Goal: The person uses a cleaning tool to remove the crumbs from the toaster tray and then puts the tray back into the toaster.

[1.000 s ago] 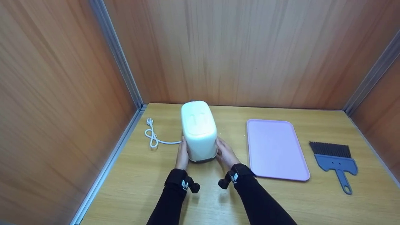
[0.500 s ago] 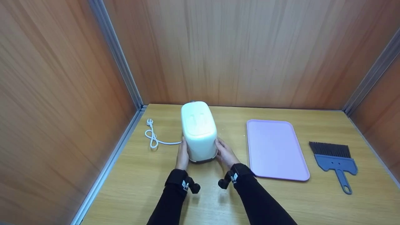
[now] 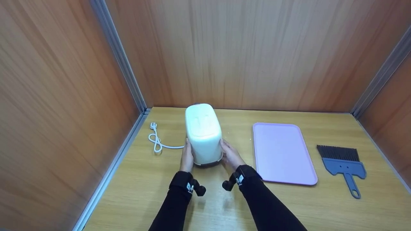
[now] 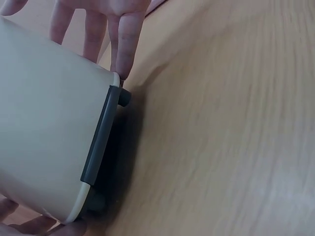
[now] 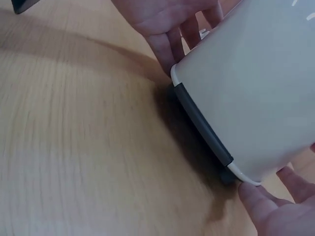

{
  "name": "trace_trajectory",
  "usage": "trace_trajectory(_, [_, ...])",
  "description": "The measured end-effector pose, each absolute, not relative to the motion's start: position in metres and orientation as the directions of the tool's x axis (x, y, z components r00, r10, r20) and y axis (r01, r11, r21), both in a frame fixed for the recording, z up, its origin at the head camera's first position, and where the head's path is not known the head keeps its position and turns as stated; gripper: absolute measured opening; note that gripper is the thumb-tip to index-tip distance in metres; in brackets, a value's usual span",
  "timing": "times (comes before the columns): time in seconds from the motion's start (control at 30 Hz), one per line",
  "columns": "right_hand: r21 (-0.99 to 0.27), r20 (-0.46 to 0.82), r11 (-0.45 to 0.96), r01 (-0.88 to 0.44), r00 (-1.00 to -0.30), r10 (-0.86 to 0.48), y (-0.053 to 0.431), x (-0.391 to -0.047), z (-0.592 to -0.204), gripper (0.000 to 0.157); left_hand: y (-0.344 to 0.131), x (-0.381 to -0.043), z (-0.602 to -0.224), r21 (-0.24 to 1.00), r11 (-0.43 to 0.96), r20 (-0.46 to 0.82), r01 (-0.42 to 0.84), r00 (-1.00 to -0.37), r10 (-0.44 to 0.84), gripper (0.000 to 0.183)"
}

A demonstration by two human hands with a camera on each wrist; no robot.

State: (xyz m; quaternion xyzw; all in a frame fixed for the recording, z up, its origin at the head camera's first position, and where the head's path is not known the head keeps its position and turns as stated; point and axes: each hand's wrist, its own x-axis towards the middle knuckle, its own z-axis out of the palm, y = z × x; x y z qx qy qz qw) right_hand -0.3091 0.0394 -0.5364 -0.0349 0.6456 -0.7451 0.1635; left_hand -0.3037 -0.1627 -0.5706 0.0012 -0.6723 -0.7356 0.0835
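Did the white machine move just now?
No. The white machine sits at the same spot between the white cord and the pink tray; only the camera view shifted slightly.

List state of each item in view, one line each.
white appliance: upright on the table, held at both sides near its base.
left hand: fingers straight against the appliance's left side.
right hand: fingers straight against its right side.
power cord: unplugged, looped on the table.
pink tray: flat, nothing on it.
grey brush: lying flat, untouched.
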Motion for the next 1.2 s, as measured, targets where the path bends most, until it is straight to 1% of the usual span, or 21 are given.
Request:
trace_trajectory(0.07, [-0.974, -0.162, -0.106, 0.201, -0.942, -0.295, 0.039, -0.309, -0.533, 0.069, -0.169, -0.318, -0.585, 0.984, -0.087, 0.143, 0.154, -0.982, -0.122, 0.073])
trace_trajectory(0.13, [-0.974, -0.162, -0.107, 0.201, -0.941, -0.298, 0.038, -0.310, -0.531, 0.070, -0.179, -0.339, -0.613, 0.974, -0.102, 0.189, 0.201, -0.975, -0.113, 0.069])
trace_trajectory(0.2, [-0.971, -0.172, -0.112, 0.212, -0.941, -0.293, 0.038, -0.311, -0.529, 0.071, -0.185, -0.350, -0.628, 0.974, -0.105, 0.190, 0.203, -0.975, -0.119, 0.064])
trace_trajectory(0.23, [-0.970, -0.176, -0.113, 0.216, -0.941, -0.290, 0.037, -0.312, -0.528, 0.071, -0.186, -0.356, -0.631, 0.979, -0.099, 0.164, 0.177, -0.978, -0.130, 0.065])
trace_trajectory(0.3, [-0.969, -0.181, -0.114, 0.221, -0.941, -0.286, 0.037, -0.313, -0.526, 0.072, -0.180, -0.344, -0.611, 0.987, -0.111, 0.102, 0.119, -0.984, -0.148, 0.068])
trace_trajectory(0.43, [-0.967, -0.188, -0.115, 0.227, -0.942, -0.279, 0.035, -0.313, -0.521, 0.074, -0.160, -0.305, -0.553, 0.995, -0.086, -0.059, -0.041, -0.972, -0.229, 0.076])
trace_trajectory(0.53, [-0.967, -0.193, -0.112, 0.231, -0.942, -0.275, 0.035, -0.313, -0.518, 0.073, -0.155, -0.293, -0.535, 0.990, -0.094, -0.125, -0.104, -0.956, -0.265, 0.072])
trace_trajectory(0.7, [-0.969, -0.188, -0.108, 0.223, -0.945, -0.266, 0.035, -0.313, -0.514, 0.072, -0.152, -0.291, -0.530, 0.979, -0.149, -0.178, -0.139, -0.941, -0.287, 0.069])
trace_trajectory(0.87, [-0.969, -0.200, -0.098, 0.229, -0.949, -0.244, 0.033, -0.315, -0.511, 0.073, -0.150, -0.291, -0.532, 0.976, -0.134, -0.208, -0.172, -0.914, -0.348, 0.068])
trace_trajectory(0.97, [-0.969, -0.207, -0.090, 0.232, -0.952, -0.224, 0.031, -0.315, -0.509, 0.072, -0.148, -0.291, -0.530, 0.979, -0.119, -0.201, -0.168, -0.907, -0.370, 0.068])
trace_trajectory(1.2, [-0.969, -0.188, -0.117, 0.217, -0.958, -0.216, 0.031, -0.316, -0.503, 0.069, -0.149, -0.294, -0.527, 0.984, -0.139, -0.149, -0.110, -0.939, -0.310, 0.066])
